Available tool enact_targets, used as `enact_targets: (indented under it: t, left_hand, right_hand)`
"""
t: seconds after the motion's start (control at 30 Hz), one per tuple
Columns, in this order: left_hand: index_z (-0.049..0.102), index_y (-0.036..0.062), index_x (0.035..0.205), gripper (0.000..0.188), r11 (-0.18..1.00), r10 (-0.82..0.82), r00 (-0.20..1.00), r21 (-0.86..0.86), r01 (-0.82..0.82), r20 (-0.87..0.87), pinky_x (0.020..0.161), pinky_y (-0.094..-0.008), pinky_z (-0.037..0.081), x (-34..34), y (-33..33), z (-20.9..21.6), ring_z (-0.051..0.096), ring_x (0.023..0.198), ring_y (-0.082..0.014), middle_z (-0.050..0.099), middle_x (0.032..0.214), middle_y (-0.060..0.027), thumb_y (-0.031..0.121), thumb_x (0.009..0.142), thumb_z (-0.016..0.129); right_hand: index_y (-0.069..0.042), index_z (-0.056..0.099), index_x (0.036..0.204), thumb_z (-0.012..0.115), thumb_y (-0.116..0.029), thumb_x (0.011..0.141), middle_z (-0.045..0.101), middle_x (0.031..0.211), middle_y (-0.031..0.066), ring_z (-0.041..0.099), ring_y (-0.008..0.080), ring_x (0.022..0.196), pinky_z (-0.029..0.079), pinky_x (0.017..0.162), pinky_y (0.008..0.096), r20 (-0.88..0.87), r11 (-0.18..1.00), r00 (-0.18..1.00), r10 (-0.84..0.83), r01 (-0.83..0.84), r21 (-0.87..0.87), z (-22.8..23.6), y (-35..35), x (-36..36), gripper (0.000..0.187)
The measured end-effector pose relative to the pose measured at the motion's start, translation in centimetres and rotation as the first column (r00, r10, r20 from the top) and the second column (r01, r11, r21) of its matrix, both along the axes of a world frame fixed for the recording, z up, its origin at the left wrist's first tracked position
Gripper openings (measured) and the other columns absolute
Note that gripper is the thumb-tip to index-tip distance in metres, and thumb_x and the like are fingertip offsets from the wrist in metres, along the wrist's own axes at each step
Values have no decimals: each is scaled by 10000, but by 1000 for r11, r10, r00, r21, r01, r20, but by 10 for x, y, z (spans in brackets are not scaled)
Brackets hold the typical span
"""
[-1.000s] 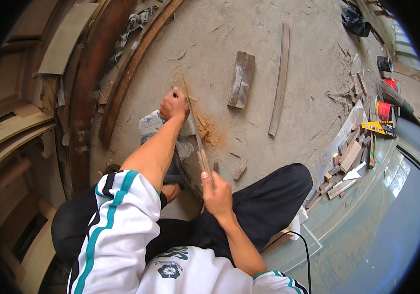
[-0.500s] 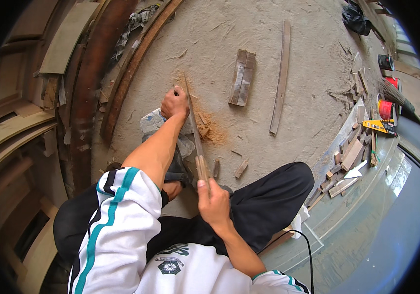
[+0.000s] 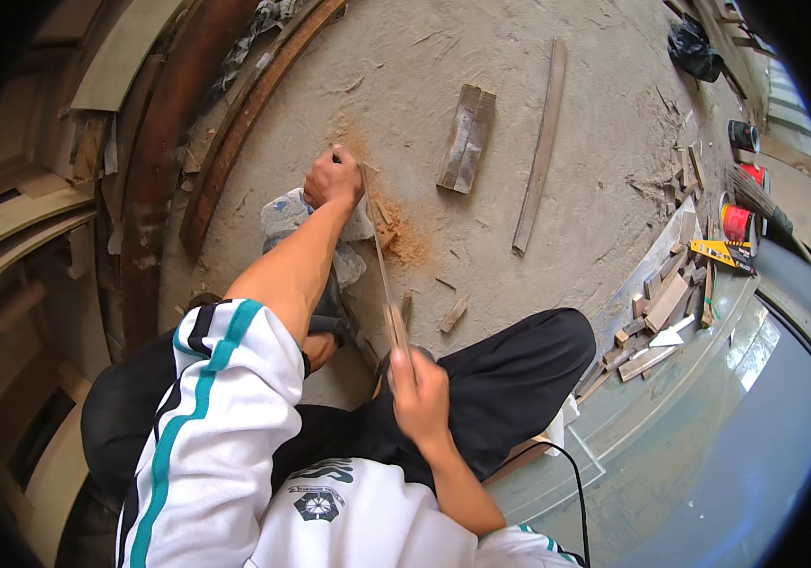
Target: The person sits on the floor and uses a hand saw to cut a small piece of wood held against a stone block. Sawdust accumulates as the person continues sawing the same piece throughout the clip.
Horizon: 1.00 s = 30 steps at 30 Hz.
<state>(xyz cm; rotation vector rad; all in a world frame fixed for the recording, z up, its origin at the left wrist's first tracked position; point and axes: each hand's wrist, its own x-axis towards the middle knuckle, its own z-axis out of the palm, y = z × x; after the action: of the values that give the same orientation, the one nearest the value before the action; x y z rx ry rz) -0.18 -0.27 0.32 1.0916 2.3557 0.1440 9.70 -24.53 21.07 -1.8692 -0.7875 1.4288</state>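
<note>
My right hand (image 3: pixel 420 396) is wrapped round the wooden handle (image 3: pixel 396 327) of a handsaw, close to my right knee. The saw's narrow blade (image 3: pixel 382 256), seen almost edge-on, runs away from me and passes just right of my left hand (image 3: pixel 334 178). That hand is closed in a fist over a pale, blue-marked block (image 3: pixel 282 216); what its fingers grip is mostly hidden. Orange-brown sawdust (image 3: pixel 407 248) lies heaped on the floor right of the blade. Small wood offcuts (image 3: pixel 454 314) lie nearer me.
A pair of wood blocks (image 3: pixel 467 140) and a long strip (image 3: pixel 541 147) lie on the concrete floor. Several scraps (image 3: pixel 668 301), a yellow-handled tool (image 3: pixel 722 254) and a red can (image 3: pixel 739 222) are at the right. Curved wooden parts (image 3: pixel 245 133) line the left.
My right hand has drawn the saw back toward me, so less of the blade reaches past my left fist. The left hand keeps its grip; the whole view has shifted slightly.
</note>
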Motion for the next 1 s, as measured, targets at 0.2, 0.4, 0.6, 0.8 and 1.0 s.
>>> enact_targets:
  t: [0.2, 0.4, 0.6, 0.8, 1.0]
  left_hand:
    - [728, 103, 1049, 484, 1000, -4, 1000, -3, 4, 19, 940, -509, 442, 2, 1, 6, 619, 1067, -436, 696, 1079, -203, 472, 931, 437]
    - [730, 110, 1030, 470, 1000, -3, 1000, -3, 4, 3, 922, -507, 453, 1, -4, -1, 630, 1039, -437, 698, 1061, -206, 466, 929, 440]
    - [727, 116, 1019, 456, 1000, 10, 1000, 1, -10, 20, 921, -499, 457, 5, 1, 9, 630, 1035, -436, 697, 1057, -207, 465, 924, 449]
    - [729, 109, 1019, 463, 1000, -3, 1000, 7, 3, 16, 929, -499, 451, 3, 1, 1, 629, 1034, -437, 699, 1050, -205, 464, 927, 446]
    - [731, 100, 1017, 471, 999, 3, 1000, 36, -3, -2, 932, -514, 443, 2, -3, 3, 628, 1041, -435, 699, 1059, -204, 460, 930, 440]
  right_hand:
    - [-17, 543, 709, 502, -320, 1018, 468, 537, 9, 424, 83, 493, 321, 465, 281, -40, 999, 999, -28, 27, -26, -26, 3, 5, 434]
    - [17, 563, 751, 509, -317, 1001, 594, 620, 190, 589, 315, 543, 433, 541, 410, 2, 993, 1000, 18, -18, -117, -20, 22, 3, 421]
    - [8, 557, 743, 507, -309, 1004, 555, 599, 149, 537, 266, 528, 399, 521, 379, -2, 994, 1000, 1, -1, -109, 4, -15, -3, 414]
    - [-9, 542, 696, 501, -306, 1010, 497, 547, 71, 482, 156, 508, 356, 489, 330, 122, 1000, 992, 29, -27, -12, -47, 33, -12, 434]
    - [5, 534, 701, 499, -309, 1010, 501, 547, 90, 486, 162, 509, 367, 494, 341, 21, 997, 1000, -10, 11, -74, 19, -24, -5, 442]
